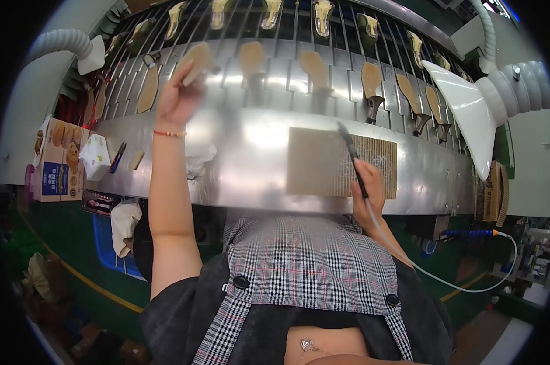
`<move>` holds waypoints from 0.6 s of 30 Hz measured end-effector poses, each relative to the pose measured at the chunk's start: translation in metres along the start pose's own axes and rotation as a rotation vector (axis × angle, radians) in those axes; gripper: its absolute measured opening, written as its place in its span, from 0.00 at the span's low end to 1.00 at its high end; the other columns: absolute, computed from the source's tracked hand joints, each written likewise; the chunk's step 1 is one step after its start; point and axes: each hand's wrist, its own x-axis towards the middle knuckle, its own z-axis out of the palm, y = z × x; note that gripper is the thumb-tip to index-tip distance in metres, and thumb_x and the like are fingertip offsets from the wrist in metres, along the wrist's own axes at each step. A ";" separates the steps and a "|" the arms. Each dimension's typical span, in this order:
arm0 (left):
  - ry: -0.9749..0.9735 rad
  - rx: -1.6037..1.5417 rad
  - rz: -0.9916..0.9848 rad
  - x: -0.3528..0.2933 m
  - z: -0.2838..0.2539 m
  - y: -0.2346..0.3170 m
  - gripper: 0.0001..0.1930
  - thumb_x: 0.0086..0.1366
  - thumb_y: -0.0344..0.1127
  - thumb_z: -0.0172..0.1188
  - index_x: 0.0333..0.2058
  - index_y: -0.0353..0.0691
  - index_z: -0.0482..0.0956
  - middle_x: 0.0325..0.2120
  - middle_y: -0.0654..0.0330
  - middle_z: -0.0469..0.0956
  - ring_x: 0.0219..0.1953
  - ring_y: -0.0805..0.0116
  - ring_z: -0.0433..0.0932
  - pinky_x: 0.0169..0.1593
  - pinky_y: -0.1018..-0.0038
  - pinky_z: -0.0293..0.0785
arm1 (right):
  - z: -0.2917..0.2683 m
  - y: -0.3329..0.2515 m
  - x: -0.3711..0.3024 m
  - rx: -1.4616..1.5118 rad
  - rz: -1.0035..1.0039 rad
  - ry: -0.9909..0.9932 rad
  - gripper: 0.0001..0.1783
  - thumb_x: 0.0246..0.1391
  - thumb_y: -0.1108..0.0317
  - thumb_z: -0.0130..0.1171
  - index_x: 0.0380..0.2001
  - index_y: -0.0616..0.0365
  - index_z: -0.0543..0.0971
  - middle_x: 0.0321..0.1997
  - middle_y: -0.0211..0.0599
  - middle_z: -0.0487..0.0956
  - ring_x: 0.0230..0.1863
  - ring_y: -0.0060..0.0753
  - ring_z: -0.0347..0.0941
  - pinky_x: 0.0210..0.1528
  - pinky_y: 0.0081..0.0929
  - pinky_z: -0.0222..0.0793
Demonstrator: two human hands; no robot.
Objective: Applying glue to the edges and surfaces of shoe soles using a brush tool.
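Left hand [176, 91] raised and closed around a tan shoe insole [194, 61], gripping its lower end just where it stands on the moving slatted conveyor [275, 79]. Right hand [367, 193] low, clamped on a thin black brush tool [354, 159] with a pale hose [457, 283] trailing away to its right; tip angled up over a brown cardboard sheet [327, 163] lying on the shiny metal table [250, 158] in front of both hands.

More tan insoles [314, 64] standing on posts to the right of the left hand, spaced along the belt; a row of pale shoe lasts [321, 15] further beyond.

Best, judging from this, to keep the grip near the insole's edge so the flat face stays free, and to carry it down toward the cardboard, between the two hands. Worth holding the brush tip off the sheet until the insole lies flat, and minding the hose so nothing snags. Slight motion blur around the left hand; exact finger placement hard to tell.
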 end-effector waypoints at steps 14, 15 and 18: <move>-0.007 -0.261 0.072 -0.132 0.066 -0.158 0.32 0.73 0.60 0.35 0.55 0.37 0.70 0.43 0.58 0.75 0.38 0.67 0.71 0.41 0.68 0.69 | -0.009 -0.082 0.074 1.319 0.687 -0.227 0.17 0.64 0.66 0.52 0.49 0.68 0.78 0.39 0.46 0.83 0.37 0.29 0.80 0.45 0.24 0.75; -0.004 -0.254 0.073 -0.133 0.074 -0.156 0.32 0.73 0.60 0.35 0.55 0.37 0.70 0.43 0.58 0.75 0.38 0.67 0.71 0.41 0.68 0.69 | -0.009 -0.094 0.077 1.159 0.519 -0.242 0.16 0.64 0.67 0.52 0.48 0.67 0.79 0.39 0.45 0.83 0.37 0.28 0.80 0.44 0.24 0.76; 0.134 -0.074 0.162 -0.133 0.104 -0.157 0.32 0.73 0.59 0.35 0.54 0.34 0.70 0.42 0.57 0.74 0.37 0.67 0.70 0.40 0.70 0.69 | -0.021 -0.124 0.079 0.665 0.010 -0.140 0.14 0.55 0.73 0.60 0.45 0.66 0.80 0.38 0.45 0.83 0.34 0.33 0.80 0.39 0.25 0.76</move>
